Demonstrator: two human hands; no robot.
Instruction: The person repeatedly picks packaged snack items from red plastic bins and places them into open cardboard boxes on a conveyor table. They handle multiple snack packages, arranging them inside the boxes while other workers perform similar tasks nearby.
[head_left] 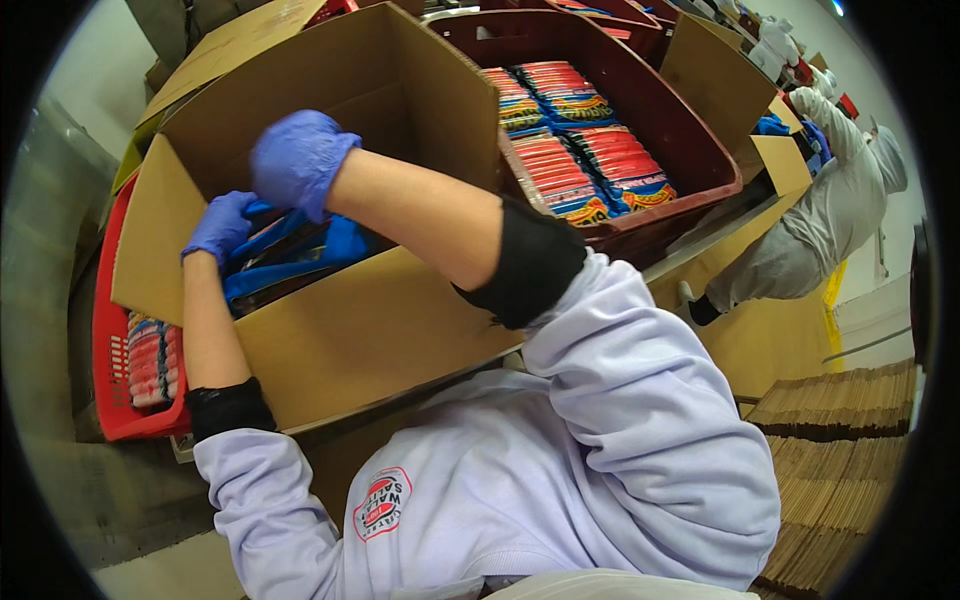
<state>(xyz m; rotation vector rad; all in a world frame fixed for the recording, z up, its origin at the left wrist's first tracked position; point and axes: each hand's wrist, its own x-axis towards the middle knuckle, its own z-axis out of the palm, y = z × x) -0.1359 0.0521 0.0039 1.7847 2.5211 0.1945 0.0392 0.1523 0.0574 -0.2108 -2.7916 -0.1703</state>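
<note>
In front of me stands an open cardboard box [370,335] with its flaps up. Blue and dark plastic packets [340,243] lie inside it. My left hand [220,228], in a blue-violet glove, reaches over the left flap with its fingers curled onto the edge of a blue packet. Above and to its right, my right hand [303,163], gloved alike, hangs bent at the wrist over the box opening. Its back faces me and is slightly blurred; its fingers are mostly hidden, so I cannot tell what they hold.
A dark red crate [690,205] with rows of red-and-blue packets [590,140] adjoins the box at right. A red basket [112,400] holding similar packets sits at left. Stacked flat cardboard [840,440] lies at lower right. Another person [835,220] works beyond, at right.
</note>
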